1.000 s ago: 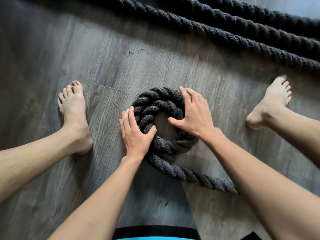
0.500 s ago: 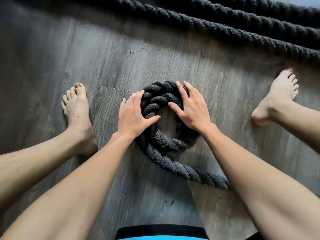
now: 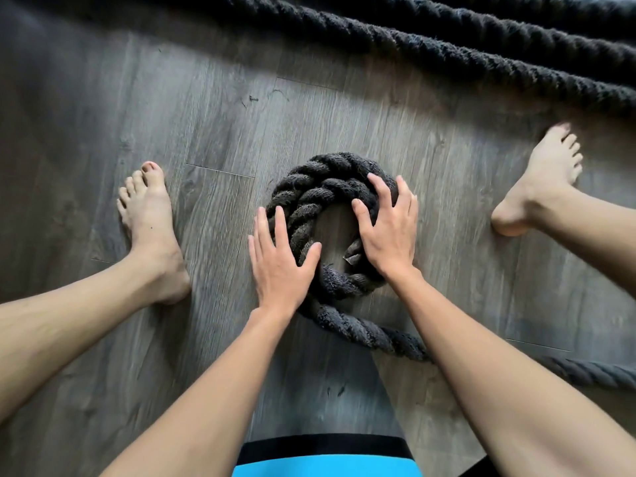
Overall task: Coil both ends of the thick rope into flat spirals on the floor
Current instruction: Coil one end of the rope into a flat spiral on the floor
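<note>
I see grey wood-plank floor (image 3: pixel 213 108), loose rope lengths (image 3: pixel 447 53) along its far edge, bare feet either side, left hand (image 3: pixel 280 266) and right hand (image 3: pixel 389 228) spread flat on the rope coil (image 3: pixel 309 197)

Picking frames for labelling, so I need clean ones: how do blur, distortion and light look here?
Head view: the coil and both hands, left hand and right hand, are sharp; forearms near the bottom smear slightly; wide-angle bending curves the floor planks; the upper left falls into shadow; no glare.
</note>
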